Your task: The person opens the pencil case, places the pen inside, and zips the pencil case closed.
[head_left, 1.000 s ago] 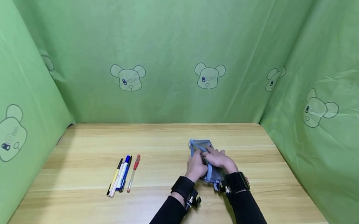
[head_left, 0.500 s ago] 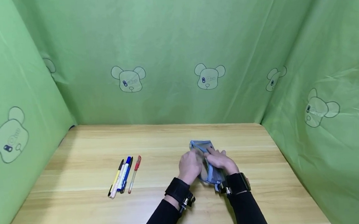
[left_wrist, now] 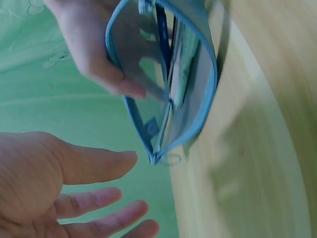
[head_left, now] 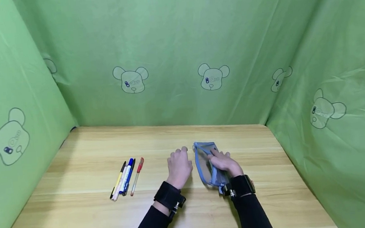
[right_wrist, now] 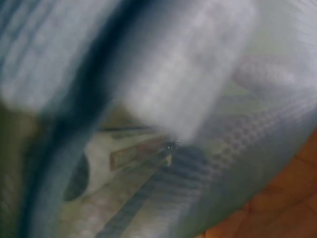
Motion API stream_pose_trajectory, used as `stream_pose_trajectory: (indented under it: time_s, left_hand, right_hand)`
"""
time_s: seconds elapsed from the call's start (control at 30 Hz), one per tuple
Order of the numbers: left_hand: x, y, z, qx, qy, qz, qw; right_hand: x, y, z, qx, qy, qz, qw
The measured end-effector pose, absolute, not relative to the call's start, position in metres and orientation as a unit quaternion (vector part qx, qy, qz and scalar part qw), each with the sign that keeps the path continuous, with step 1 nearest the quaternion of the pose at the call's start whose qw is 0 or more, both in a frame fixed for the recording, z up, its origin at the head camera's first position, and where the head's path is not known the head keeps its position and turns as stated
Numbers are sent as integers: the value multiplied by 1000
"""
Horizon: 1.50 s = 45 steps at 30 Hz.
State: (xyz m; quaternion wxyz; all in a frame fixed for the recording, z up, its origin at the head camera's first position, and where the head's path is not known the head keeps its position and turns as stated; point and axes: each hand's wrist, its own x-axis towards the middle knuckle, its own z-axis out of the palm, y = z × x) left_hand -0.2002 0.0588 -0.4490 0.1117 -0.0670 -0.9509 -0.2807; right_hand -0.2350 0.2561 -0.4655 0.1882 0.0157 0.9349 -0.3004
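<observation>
A see-through zip pencil pouch with blue edging (head_left: 199,166) lies on the table, its mouth spread toward the left. My right hand (head_left: 225,162) holds the pouch by its right side, the thumb over the blue rim in the left wrist view. Pens (left_wrist: 184,67) show inside the pouch there, one dark blue and one pale green. My left hand (head_left: 179,168) is just left of the pouch, apart from it. Its thumb and fingers are loosely extended with nothing between them in the left wrist view. Blurred pouch mesh fills most of the right wrist view.
On the table's left half lie several pens side by side, among them a blue-capped marker (head_left: 126,177) and a yellow-and-black pen (head_left: 118,180). A red-capped pen (head_left: 137,176) lies just right of them. Green curtains (head_left: 169,104) enclose the wooden table (head_left: 91,221).
My left hand has drawn out of the pouch mouth and moved left, away from it. The mouth is now plainly visible. My right hand has stayed in place on the pouch.
</observation>
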Motion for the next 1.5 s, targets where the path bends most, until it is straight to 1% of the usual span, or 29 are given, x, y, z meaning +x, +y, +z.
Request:
stream_pose_trajectory:
  time_s: [0.1, 0.2, 0.37, 0.53, 1.03, 1.33, 1.43, 1.5]
  left_hand:
    - [-200, 50, -447, -65, -954, -273, 106]
    - [-199, 42, -447, -64, -956, -263, 110]
    - [-198, 28, -447, -63, -956, -250, 141]
    - [-199, 11, -447, -50, -956, -248, 146]
    - [-207, -40, -462, 22, -961, -243, 129]
    - [-204, -60, -466, 57, -963, -253, 71]
    - [-204, -65, -470, 60, -962, -257, 64]
    - [-204, -67, -473, 59, -963, -256, 68]
  right_hand:
    - [-235, 257, -465, 13, 936, -295, 191]
    - [-234, 257, -465, 14, 935, -295, 193]
    - [-234, 256, -465, 19, 932, -303, 196]
    - [-233, 256, -465, 21, 929, -311, 198]
    - [-232, 255, -464, 12, 933, -304, 193]
    - [-232, 255, -464, 10, 935, -299, 192]
    - [-232, 255, -464, 10, 936, -296, 190]
    - [-232, 255, -464, 9, 937, -294, 190]
